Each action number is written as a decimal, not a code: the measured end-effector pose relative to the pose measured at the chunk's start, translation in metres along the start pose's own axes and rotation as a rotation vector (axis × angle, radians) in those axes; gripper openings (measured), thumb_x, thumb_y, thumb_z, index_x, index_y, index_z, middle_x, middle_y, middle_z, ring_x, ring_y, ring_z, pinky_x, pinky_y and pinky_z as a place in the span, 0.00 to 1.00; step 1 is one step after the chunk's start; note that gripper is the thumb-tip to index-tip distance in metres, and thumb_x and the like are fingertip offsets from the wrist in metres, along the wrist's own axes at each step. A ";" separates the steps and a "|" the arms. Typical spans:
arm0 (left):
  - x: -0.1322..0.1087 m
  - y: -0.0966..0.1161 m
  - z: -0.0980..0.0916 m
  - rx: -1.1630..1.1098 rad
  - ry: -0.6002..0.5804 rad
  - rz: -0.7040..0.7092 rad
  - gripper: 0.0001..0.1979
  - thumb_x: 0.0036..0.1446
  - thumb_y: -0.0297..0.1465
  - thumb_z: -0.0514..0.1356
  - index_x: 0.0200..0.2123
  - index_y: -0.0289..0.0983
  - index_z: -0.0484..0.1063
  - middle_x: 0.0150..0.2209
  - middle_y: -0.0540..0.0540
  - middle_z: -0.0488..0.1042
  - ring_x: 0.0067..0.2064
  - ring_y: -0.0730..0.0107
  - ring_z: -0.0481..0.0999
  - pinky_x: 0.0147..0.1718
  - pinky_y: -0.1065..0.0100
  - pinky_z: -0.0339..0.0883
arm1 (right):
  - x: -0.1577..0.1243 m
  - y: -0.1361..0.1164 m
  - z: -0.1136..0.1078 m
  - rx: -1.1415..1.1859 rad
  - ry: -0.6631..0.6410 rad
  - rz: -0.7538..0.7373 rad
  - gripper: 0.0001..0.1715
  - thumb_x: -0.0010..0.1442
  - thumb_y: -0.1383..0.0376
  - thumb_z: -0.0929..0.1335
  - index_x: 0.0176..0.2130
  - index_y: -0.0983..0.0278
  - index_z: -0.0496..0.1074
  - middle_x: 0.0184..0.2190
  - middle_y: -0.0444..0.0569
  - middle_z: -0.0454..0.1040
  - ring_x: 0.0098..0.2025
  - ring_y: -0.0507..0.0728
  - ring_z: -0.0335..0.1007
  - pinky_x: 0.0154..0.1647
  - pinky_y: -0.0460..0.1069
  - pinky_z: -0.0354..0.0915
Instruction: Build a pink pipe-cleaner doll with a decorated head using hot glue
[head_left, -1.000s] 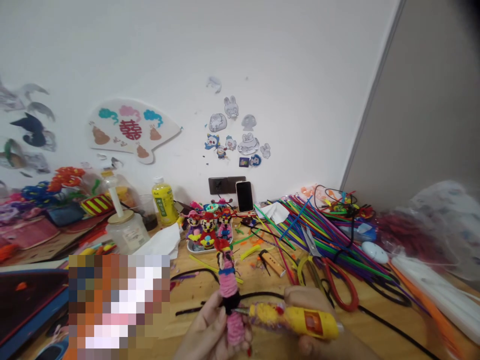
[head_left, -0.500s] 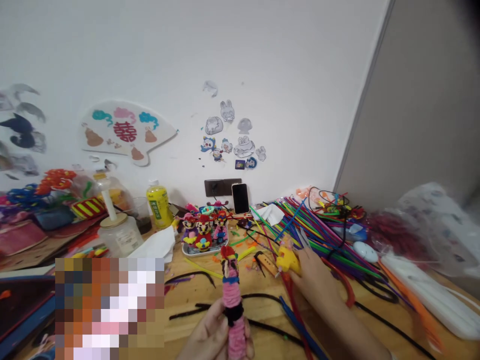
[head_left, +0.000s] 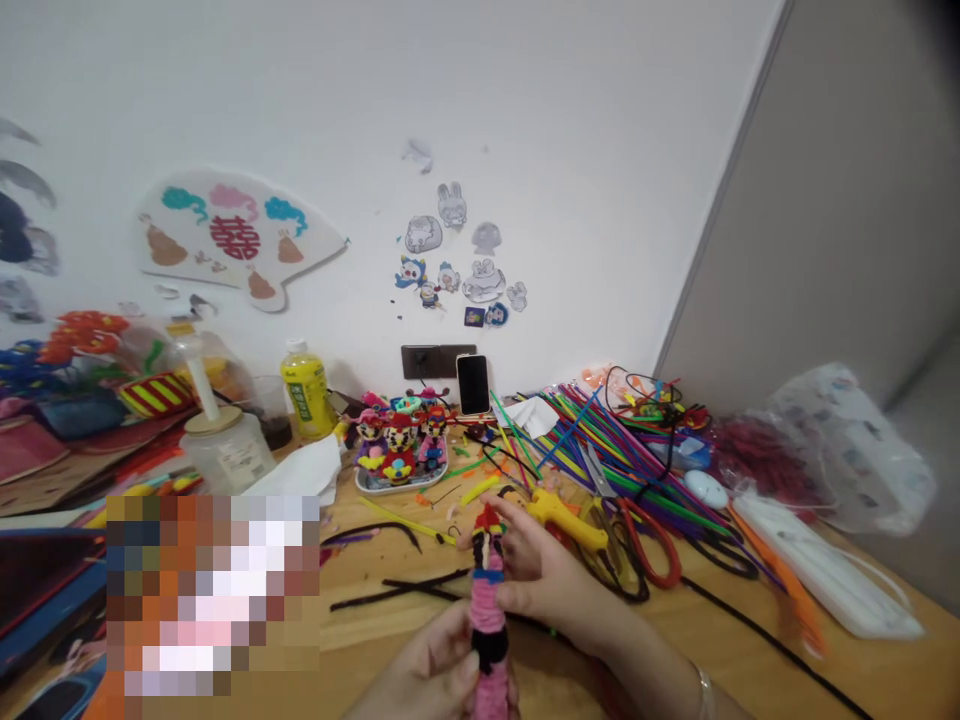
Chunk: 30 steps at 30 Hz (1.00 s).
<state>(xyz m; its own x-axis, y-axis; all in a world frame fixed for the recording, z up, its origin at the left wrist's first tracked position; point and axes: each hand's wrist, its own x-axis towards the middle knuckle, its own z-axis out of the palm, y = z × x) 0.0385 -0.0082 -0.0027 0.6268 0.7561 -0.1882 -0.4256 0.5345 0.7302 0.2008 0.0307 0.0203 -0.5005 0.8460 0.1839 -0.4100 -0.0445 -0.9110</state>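
Observation:
My left hand [head_left: 442, 655] is closed round the lower part of a pink pipe-cleaner doll [head_left: 491, 605]. The doll stands upright, with a black band at its middle, a blue collar and a red top on its head. My right hand [head_left: 544, 575] is at the doll's upper part, thumb against the pink body and fingers curved behind the head. To the right of that hand lies a yellow glue gun [head_left: 571, 518] on the table. Beside it are scissors [head_left: 651, 545] with red handles.
Finished dolls stand in a white tray [head_left: 401, 485] at the back. A heap of coloured pipe cleaners [head_left: 630, 480] lies to the right, near a white power strip [head_left: 832, 575]. A yellow-labelled bottle [head_left: 304, 390], a jar [head_left: 225, 450] and a phone [head_left: 472, 385] stand along the wall.
My right hand has left the yellow glue gun and moved left onto the doll's upper part. The doll, in my left hand, now appears slightly farther right and lower.

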 end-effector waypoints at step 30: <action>0.007 0.007 -0.014 0.361 0.156 -0.084 0.17 0.38 0.40 0.67 0.27 0.32 0.76 0.24 0.44 0.78 0.29 0.65 0.77 0.31 0.67 0.67 | -0.012 0.013 0.000 -0.119 0.275 -0.158 0.35 0.41 0.66 0.74 0.47 0.59 0.59 0.41 0.47 0.67 0.38 0.53 0.65 0.40 0.50 0.61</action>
<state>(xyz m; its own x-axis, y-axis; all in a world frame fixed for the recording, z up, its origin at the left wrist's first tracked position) 0.0310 0.0058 -0.0081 0.5316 0.7783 -0.3341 -0.1025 0.4507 0.8867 0.2017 0.0200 0.0058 -0.2067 0.9499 0.2345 -0.3661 0.1472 -0.9189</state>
